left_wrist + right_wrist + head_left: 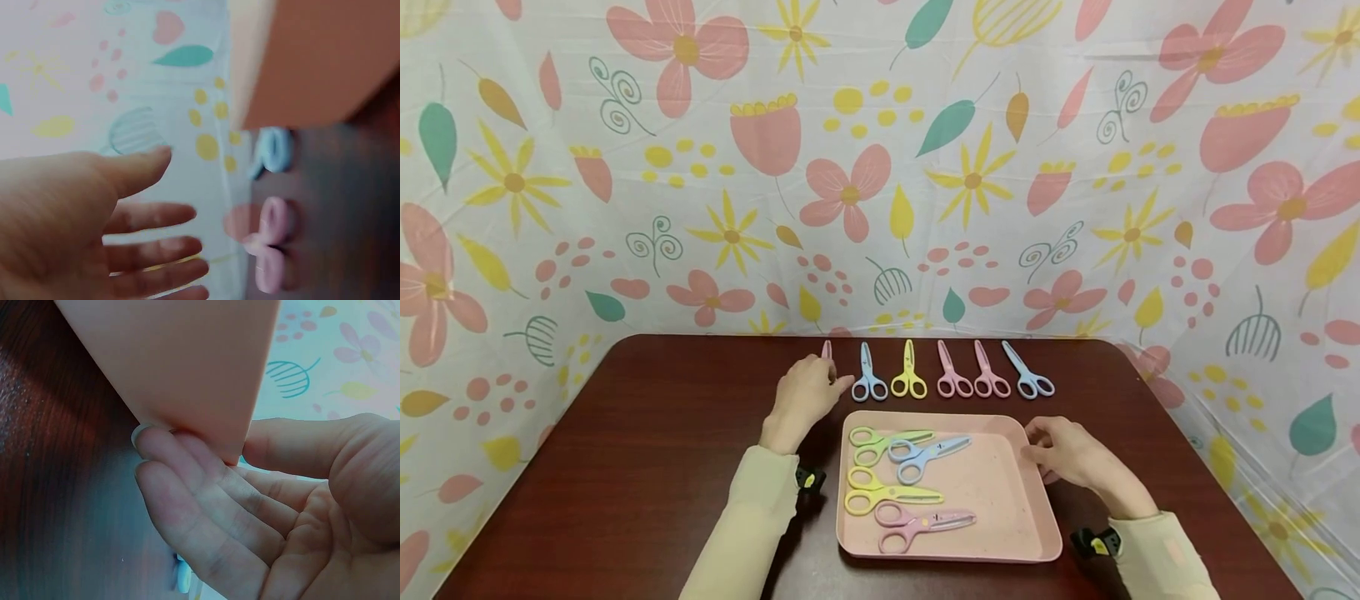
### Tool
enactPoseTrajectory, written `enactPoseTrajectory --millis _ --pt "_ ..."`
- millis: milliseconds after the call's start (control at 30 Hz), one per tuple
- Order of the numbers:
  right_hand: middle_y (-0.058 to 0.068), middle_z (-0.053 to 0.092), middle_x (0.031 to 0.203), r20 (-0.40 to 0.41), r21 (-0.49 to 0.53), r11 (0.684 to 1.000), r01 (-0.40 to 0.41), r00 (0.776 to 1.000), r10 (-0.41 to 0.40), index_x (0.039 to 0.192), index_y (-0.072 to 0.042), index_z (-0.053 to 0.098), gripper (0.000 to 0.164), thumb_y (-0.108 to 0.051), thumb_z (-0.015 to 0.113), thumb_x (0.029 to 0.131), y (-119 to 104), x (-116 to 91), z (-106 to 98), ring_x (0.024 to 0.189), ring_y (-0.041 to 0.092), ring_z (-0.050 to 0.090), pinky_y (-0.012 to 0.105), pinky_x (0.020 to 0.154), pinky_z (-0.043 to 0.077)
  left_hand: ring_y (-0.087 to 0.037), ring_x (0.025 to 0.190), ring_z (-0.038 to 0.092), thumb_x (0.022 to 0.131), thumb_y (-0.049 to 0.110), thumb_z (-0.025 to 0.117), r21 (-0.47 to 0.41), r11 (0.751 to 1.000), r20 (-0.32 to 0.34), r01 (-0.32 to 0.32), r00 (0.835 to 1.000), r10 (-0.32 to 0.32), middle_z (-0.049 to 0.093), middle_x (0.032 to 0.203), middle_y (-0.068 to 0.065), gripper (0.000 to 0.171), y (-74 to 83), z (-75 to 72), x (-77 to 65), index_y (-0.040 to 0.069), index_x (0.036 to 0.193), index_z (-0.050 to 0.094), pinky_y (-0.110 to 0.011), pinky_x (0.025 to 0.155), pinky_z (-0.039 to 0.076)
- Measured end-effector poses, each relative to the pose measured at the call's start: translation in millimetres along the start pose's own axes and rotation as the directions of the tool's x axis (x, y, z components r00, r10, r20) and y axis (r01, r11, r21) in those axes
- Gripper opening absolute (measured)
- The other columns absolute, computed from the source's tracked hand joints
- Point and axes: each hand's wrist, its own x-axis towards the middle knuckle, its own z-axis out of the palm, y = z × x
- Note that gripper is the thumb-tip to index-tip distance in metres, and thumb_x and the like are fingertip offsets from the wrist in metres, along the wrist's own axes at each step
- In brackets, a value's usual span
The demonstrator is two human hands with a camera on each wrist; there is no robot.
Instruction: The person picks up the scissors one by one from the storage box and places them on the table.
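My left hand [805, 390] is over the left end of a row of scissors, largely hiding a pink pair [827, 349]. In the left wrist view its fingers [156, 250] are straight and apart with nothing between them; pink scissors [270, 272] and a blue handle [284, 150] appear blurred beyond. With my right hand [1067, 450] I grip the right wall of a pink tray [1041, 508], thumb on one side and fingers on the other. Inside the tray lie green scissors [868, 454], blue scissors [912, 472], yellow scissors [857, 502] and pink scissors [917, 522].
Behind the tray, the row continues with blue scissors [868, 385], yellow scissors [909, 382], two pink pairs [953, 383] and blue scissors [1033, 383], blades pointing away. A dark wooden table [625, 467] bears everything. A floral cloth [880, 167] hangs behind its far edge.
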Motion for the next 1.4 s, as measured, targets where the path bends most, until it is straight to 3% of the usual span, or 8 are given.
enactPoseTrajectory --millis 267,433,633,800,933,1000,1233,1400 --pt "0.008 0.063 0.078 0.004 -0.008 1.000 -0.010 1.000 0.010 0.109 0.005 0.058 0.021 -0.004 0.064 0.092 -0.4 0.3 0.2 0.063 0.022 0.065 0.039 0.058 0.056 -0.018 0.070 0.055 0.089 0.039 0.071 0.038 0.983 0.110 -0.182 0.978 0.177 0.057 0.083 -0.002 0.029 29.7 -8.9 -12.6 0.010 0.092 0.067 -0.034 0.059 0.046" --pt "0.008 0.063 0.078 0.001 -0.010 1.000 -0.009 1.000 0.009 0.110 0.006 0.058 0.021 -0.004 0.064 0.092 -1.0 0.1 0.0 0.063 0.022 0.065 0.039 0.058 0.056 -0.023 0.091 0.060 0.092 0.039 0.068 0.071 0.964 0.180 -0.257 0.954 0.241 0.063 0.101 -0.005 0.028 47.5 -13.2 -22.5 0.013 0.103 0.068 -0.039 0.073 0.050" --pt "0.008 0.063 0.077 -0.002 -0.007 1.000 -0.003 1.000 0.003 0.110 0.006 0.058 0.021 -0.004 0.064 0.092 -0.2 -0.1 0.2 0.063 0.021 0.065 0.038 0.058 0.056 -0.019 0.091 0.062 0.092 0.037 0.068 0.056 0.947 0.229 -0.315 0.928 0.295 0.064 0.101 -0.002 0.025 64.3 -13.9 -30.3 0.014 0.102 0.068 -0.037 0.076 0.051" --pt "0.008 0.063 0.078 0.001 -0.005 1.000 -0.001 1.000 0.001 0.110 0.006 0.058 0.021 -0.004 0.064 0.092 -0.4 -0.8 0.1 0.063 0.021 0.065 0.038 0.058 0.056 -0.014 0.086 0.059 0.091 0.036 0.069 -0.016 0.938 0.344 -0.346 0.879 0.330 0.064 0.097 0.001 0.023 73.8 -5.7 -35.8 0.014 0.100 0.067 -0.032 0.076 0.048" --pt "0.008 0.063 0.078 0.003 -0.004 1.000 0.003 1.000 -0.003 0.109 0.006 0.058 0.021 -0.004 0.063 0.092 -1.0 -0.9 -0.1 0.063 0.022 0.065 0.039 0.058 0.056 -0.011 0.079 0.056 0.091 0.037 0.068 0.013 0.924 0.415 -0.382 0.843 0.342 0.064 0.091 0.002 0.025 81.2 2.6 -41.6 0.015 0.101 0.066 -0.031 0.069 0.047" --pt "0.008 0.063 0.078 0.001 -0.003 1.000 0.002 1.000 -0.002 0.109 0.006 0.058 0.021 -0.004 0.063 0.092 -1.2 -1.0 -0.1 0.063 0.022 0.065 0.039 0.058 0.056 -0.010 0.072 0.055 0.089 0.039 0.069 0.055 0.915 0.419 -0.399 0.841 0.341 0.062 0.084 0.006 0.023 84.8 6.4 -44.7 0.017 0.096 0.065 -0.032 0.063 0.046" --pt "0.008 0.064 0.078 -0.005 -0.004 1.000 0.010 1.000 -0.010 0.108 0.007 0.058 0.020 -0.002 0.063 0.091 -1.2 -0.4 0.9 0.062 0.022 0.065 0.039 0.057 0.056 -0.008 0.057 0.047 0.086 0.047 0.069 0.251 0.864 0.392 -0.436 0.862 0.321 0.048 0.067 0.012 0.032 93.7 17.9 -53.2 0.023 0.070 0.055 -0.034 0.049 0.038" --pt "0.008 0.063 0.077 -0.007 -0.011 1.000 0.011 1.000 -0.012 0.108 0.007 0.058 0.020 -0.003 0.063 0.091 -0.9 -0.2 0.8 0.062 0.022 0.065 0.038 0.057 0.056 -0.009 0.058 0.048 0.087 0.039 0.071 0.191 0.881 0.415 -0.433 0.849 0.327 0.051 0.069 0.008 0.026 97.6 21.6 -57.0 0.018 0.075 0.061 -0.029 0.053 0.041"
